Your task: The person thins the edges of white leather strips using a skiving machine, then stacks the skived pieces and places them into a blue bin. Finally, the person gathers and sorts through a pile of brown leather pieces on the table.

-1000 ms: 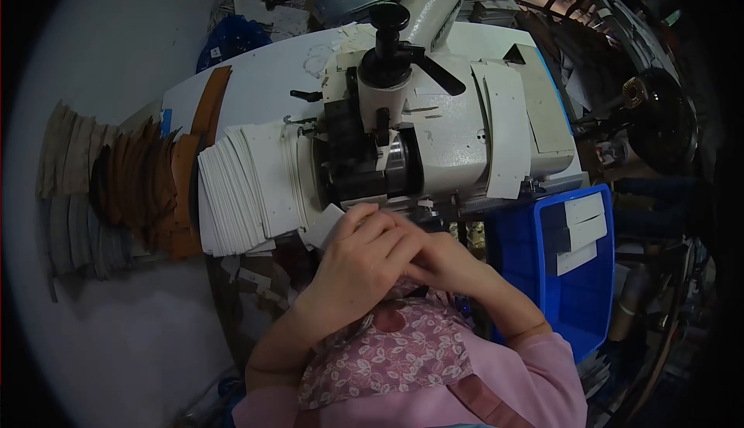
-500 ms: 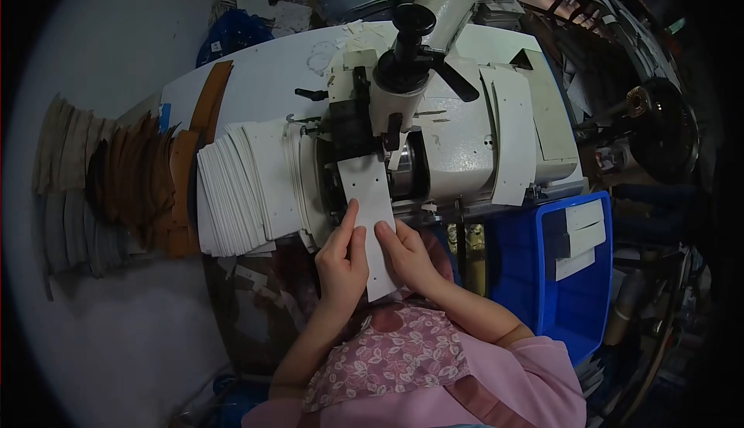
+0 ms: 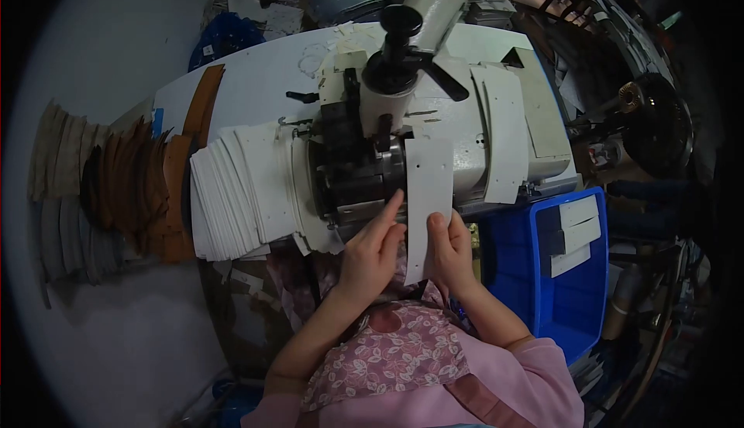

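My right hand (image 3: pixel 453 256) is closed on a long white strip (image 3: pixel 428 184) with small punched holes, thumb on top and fingers underneath at its right edge. The strip points away from me, its far end lying to the right of the presser post of a bench machine that looks like a skiving machine (image 3: pixel 387 110). My left hand (image 3: pixel 370 257) is beside the strip's left edge, index finger stretched toward the machine's front and thumb apart from it, holding nothing. The hand's other fingers are curled and partly hidden.
Stacked white strips (image 3: pixel 225 195) stand left of the machine, with brown pieces (image 3: pixel 128 180) and grey pieces (image 3: pixel 58 157) farther left. Another white strip (image 3: pixel 505 134) lies on the machine's right side. A blue bin (image 3: pixel 535 273) at right has several pale pieces at its far side.
The white strip has moved right, out from under the machine's post, carried by my right hand. My left hand has come off the strip and its index finger now points forward.
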The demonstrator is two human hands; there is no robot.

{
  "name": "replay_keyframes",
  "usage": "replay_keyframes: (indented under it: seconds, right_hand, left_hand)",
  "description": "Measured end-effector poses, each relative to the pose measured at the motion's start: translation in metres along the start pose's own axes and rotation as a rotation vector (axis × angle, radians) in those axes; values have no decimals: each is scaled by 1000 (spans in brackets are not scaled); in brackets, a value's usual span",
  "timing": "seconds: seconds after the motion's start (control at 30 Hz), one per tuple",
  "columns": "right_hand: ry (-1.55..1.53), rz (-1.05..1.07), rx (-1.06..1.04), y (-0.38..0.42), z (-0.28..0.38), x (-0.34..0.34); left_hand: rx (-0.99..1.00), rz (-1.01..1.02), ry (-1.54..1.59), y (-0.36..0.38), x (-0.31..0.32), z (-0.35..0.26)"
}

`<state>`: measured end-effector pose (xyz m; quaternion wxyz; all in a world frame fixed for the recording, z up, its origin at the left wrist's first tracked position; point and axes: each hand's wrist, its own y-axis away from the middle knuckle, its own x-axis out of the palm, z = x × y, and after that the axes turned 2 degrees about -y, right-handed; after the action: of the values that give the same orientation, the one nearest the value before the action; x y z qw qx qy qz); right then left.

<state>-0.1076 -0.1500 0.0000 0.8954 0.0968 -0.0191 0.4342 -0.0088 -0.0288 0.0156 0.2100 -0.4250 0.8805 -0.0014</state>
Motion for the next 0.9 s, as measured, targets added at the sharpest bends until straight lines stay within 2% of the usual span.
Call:
replay_keyframes:
  seconds: [0.03,0.13,0.17,0.27,0.33,0.43,0.53,0.57,0.63,0.73,0.87,0.9]
  right_hand:
    - [105,4,-6,-5,10,-14]
    - [102,-101,-215,-41,40,-51]
    - [146,-132,-175,-54,49,-69]
    - [284,-265,-286,-94,76,-95]
    - [414,-293,-359,-119,72,-114]
    - [643,-331,-161,-135,75,-126]
    - [1151,-535,-415,-136,65,-125]
    - [1179,-595,-457,-134,64,-123]
    - [1176,-636,-660,-132,65,-118]
    - [991,-485,-692,-119,71,-94]
    - [908,-423,-769,-109,67,-62]
    - [799,-413,-769,-104,65,-51]
  left_hand:
    - [-98,53,20,11,-13,1]
    - [-376,42,51,54,-54,20]
    - [-478,27,41,73,-66,31]
    - [-742,-21,-14,126,-81,65]
    - [-845,-45,-31,150,-81,79]
    - [-926,-70,-36,172,-76,94]
    - [-952,-76,-36,179,-74,101]
    - [-963,-76,-35,180,-74,104]
    - [-971,-83,-30,185,-76,105]
    - [-994,-87,-40,197,-82,105]
    - [-1028,-91,-26,214,-84,100]
    - [-1034,-93,-26,217,-84,98]
